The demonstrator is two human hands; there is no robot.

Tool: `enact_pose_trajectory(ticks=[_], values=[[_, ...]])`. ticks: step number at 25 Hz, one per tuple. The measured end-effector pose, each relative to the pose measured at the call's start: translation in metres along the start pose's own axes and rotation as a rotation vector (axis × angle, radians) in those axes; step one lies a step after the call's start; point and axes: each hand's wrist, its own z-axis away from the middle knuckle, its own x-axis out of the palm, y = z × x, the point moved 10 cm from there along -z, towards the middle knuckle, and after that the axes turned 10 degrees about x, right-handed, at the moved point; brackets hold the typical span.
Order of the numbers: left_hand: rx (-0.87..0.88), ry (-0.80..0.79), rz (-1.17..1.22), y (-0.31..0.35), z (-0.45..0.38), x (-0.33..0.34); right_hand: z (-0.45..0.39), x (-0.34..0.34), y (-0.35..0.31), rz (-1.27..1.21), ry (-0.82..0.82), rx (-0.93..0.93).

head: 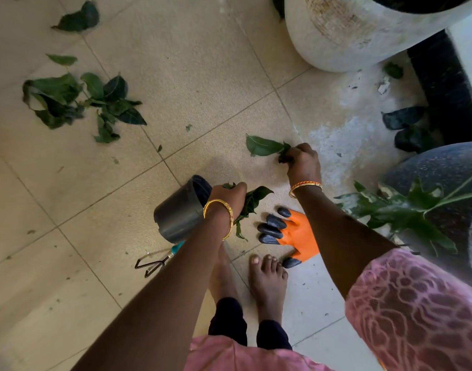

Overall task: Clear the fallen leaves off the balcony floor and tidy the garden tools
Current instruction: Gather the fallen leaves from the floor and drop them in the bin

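Note:
My left hand [227, 197] grips a bunch of green leaves [249, 204] above the tiled floor, beside a black plastic pot [180, 214] lying on its side. My right hand [301, 160] pinches a few leaves [263, 147] at floor level, further out. An orange glove with black claw tips [291, 234] lies flat between my arms, near my bare feet. A small hand rake with a teal handle [157, 261] lies under my left forearm. A pile of fallen leaves [79, 103] lies at the far left, with a single leaf [79, 18] beyond it.
A large white planter [363, 30] stands at the top right. A dark speckled planter [438, 172] with a leafy plant [406, 212] stands at the right. Dark leaves [406, 127] lie between them beside a black ledge [448, 87]. My bare feet [267, 282] stand on the tiles.

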Motion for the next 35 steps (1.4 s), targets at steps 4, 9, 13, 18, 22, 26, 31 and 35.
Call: enact_pose_trajectory(ticks=[4,9,13,18,22,26,31,35], values=[[0.009,-0.013,-0.008,-0.006,0.000,0.003,0.019,-0.018,0.027,-0.177,0.047,0.239],[0.133,-0.129,-0.011,0.015,0.019,0.027,0.085,-0.033,0.021,-0.707,-0.089,0.453],[0.185,-0.097,-0.032,0.028,0.029,0.022,0.108,-0.021,-0.018,-0.905,-0.427,0.429],[0.135,0.100,-0.045,0.033,0.014,-0.018,0.077,-0.010,-0.021,-0.852,-0.352,0.540],[0.049,0.072,0.042,0.026,0.001,-0.030,0.025,-0.001,-0.046,-0.219,-0.215,0.158],[0.022,0.083,0.131,0.018,-0.017,-0.031,0.006,0.022,-0.056,0.068,-0.121,0.013],[0.019,0.096,0.173,0.023,-0.018,-0.027,0.007,0.017,-0.043,-0.092,-0.064,0.046],[0.074,0.008,0.091,0.044,-0.010,-0.010,0.025,-0.016,-0.049,-0.311,-0.099,0.069]])
